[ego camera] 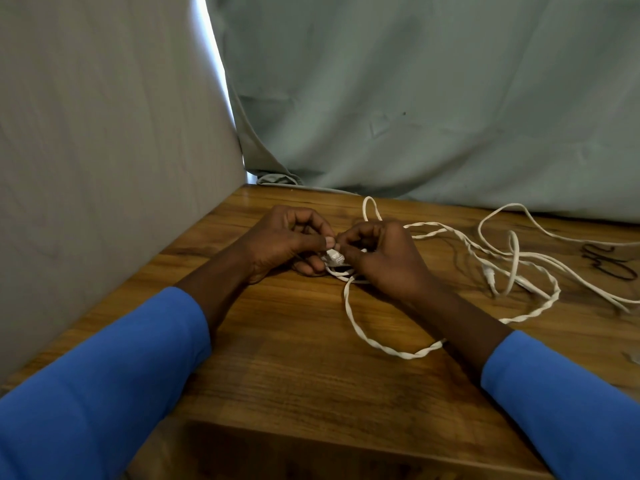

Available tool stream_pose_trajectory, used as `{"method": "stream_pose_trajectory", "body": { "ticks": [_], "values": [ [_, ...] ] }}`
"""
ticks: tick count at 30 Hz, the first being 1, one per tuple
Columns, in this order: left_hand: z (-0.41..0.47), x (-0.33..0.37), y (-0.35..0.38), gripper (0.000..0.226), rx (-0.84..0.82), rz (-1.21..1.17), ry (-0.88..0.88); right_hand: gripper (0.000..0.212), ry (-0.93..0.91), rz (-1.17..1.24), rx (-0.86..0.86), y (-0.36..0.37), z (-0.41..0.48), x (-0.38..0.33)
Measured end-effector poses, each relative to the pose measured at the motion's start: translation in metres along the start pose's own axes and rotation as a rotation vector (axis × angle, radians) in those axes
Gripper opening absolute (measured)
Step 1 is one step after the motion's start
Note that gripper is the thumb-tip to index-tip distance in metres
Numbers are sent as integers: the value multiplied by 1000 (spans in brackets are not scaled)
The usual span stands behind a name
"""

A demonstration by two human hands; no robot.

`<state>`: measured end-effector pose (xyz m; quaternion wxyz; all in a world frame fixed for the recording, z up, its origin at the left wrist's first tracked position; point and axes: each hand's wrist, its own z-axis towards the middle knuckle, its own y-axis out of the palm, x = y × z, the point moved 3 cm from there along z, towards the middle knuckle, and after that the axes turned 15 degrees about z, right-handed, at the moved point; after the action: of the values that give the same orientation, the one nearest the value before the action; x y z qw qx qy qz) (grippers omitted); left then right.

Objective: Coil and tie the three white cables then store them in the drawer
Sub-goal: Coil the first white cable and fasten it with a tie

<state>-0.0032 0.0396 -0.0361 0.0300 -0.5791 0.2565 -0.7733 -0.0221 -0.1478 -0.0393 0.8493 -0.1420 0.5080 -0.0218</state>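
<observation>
A grey-green cloth (433,98) fills the upper right of the frame, and a beige cloth (104,133) covers the left. Below them the wooden table (294,358) takes up the lower middle. Your two blue sleeves (104,382) come in from the bottom corners, and both forearms rest on the wood.

The white cables (512,258) lie loose and tangled on the table at the right of the frame. One twisted cable (381,348) runs from that tangle in a wide loop under your right forearm and up to your hands at the centre.

Your left hand (280,244) sits just left of centre with its fingers curled, thumb and forefinger pinching a small white plug (334,257). Your right hand (384,258) meets it from the right, fingers curled too, its thumb and fingertips pinching the same plug. A cable loop stands up just behind that hand.

Some thin black loops (609,265) lie at the far right edge, beside the tangle.
</observation>
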Motion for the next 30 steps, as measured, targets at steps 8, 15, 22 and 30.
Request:
{"method": "stream_pose_trajectory", "body": {
  "ticks": [8, 15, 22, 30],
  "values": [
    [0, 1, 1, 17, 4, 35, 35, 16, 34, 174, -12, -1, 0, 1],
    [1, 0, 0, 11, 13, 53, 43, 9, 66, 145, -57, -5, 3, 2],
    [2, 2, -8, 19, 94, 6, 40, 3, 8, -4, -43, -3, 6, 1],
    [0, 7, -33, 25, 444, -221, 0, 7, 37, -19, -28, -5, 4, 0]
  ]
}}
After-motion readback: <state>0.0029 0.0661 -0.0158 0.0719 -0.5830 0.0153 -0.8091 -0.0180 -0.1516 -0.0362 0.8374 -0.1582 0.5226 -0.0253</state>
